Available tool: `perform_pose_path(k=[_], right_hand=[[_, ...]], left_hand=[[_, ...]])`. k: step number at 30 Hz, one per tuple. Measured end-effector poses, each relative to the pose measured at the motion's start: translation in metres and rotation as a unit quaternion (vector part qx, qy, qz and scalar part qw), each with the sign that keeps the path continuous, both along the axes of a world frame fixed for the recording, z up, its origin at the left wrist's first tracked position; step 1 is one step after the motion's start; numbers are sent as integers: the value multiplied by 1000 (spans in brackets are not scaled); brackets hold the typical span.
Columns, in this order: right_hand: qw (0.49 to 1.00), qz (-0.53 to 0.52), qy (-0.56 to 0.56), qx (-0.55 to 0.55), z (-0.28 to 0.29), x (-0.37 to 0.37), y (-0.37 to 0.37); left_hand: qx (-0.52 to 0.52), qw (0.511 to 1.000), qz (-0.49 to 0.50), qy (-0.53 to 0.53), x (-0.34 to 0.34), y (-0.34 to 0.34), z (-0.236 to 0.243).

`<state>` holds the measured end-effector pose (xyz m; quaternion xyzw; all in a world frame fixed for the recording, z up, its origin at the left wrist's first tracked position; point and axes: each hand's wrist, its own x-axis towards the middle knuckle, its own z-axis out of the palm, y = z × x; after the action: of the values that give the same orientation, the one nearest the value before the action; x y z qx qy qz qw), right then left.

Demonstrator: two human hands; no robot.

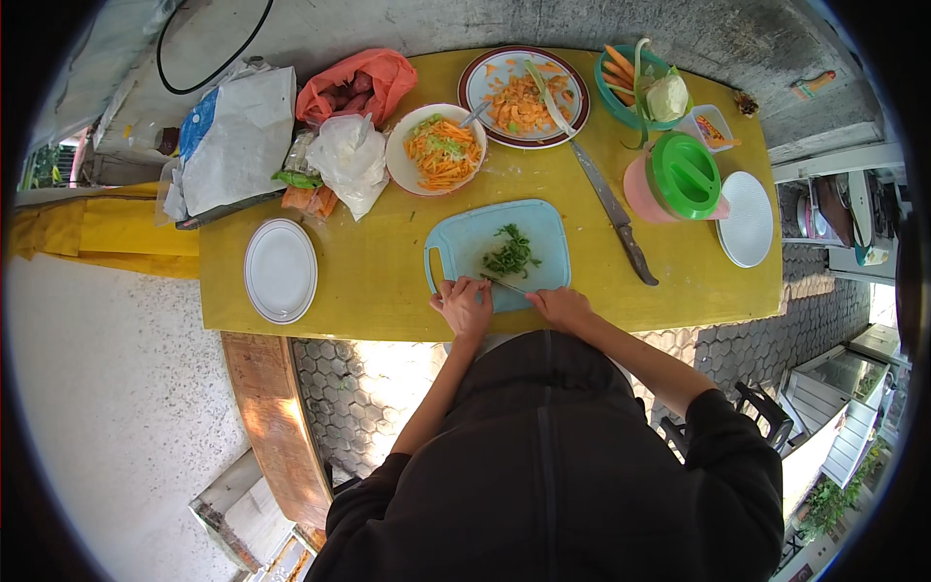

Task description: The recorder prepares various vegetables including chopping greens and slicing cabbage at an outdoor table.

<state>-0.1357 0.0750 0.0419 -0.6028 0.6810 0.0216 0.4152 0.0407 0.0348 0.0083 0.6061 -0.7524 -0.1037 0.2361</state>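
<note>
Chopped green leaves (512,254) lie in a small heap on a light blue cutting board (456,228) at the table's near side. My right hand (562,307) grips a small knife (506,285) at the board's near right corner, its thin blade pointing left across the board. At the near left part of the board, beside the handle slot, my left hand (465,307) rests with its fingers bent and drawn together. Its fingertips are close to the blade's tip. Whatever they pinch is too small to make out.
Behind the board are a bowl of shredded carrot (441,160) and a plate of peelings (524,102). A large knife (616,215) lies to the right, near a green-lidded pitcher (682,177) and white plates (745,221). Stacked plates (280,271) and bags (347,160) stand left.
</note>
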Motion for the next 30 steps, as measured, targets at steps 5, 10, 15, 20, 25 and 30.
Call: perform_pose_path(k=[5, 10, 15, 20, 25, 30], right_hand=[[994, -82, -65, 45, -12, -1, -5], [992, -97, -75, -12, -8, -1, -2], [995, -67, -78, 0, -2, 2, 0], [997, -38, -71, 23, -1, 3, 2], [999, -29, -40, 5, 6, 2, 3], [1000, -12, 1, 1, 8, 4, 0]], left_hand=[[-3, 1000, 1, 12, -1, 1, 1], [-17, 1000, -14, 7, -1, 2, 1], [-32, 999, -11, -7, -1, 5, -2], [-1, 1000, 12, 6, 0, 4, -2], [15, 1000, 17, 10, 0, 2, -1], [6, 1000, 3, -1, 3, 1, -3]])
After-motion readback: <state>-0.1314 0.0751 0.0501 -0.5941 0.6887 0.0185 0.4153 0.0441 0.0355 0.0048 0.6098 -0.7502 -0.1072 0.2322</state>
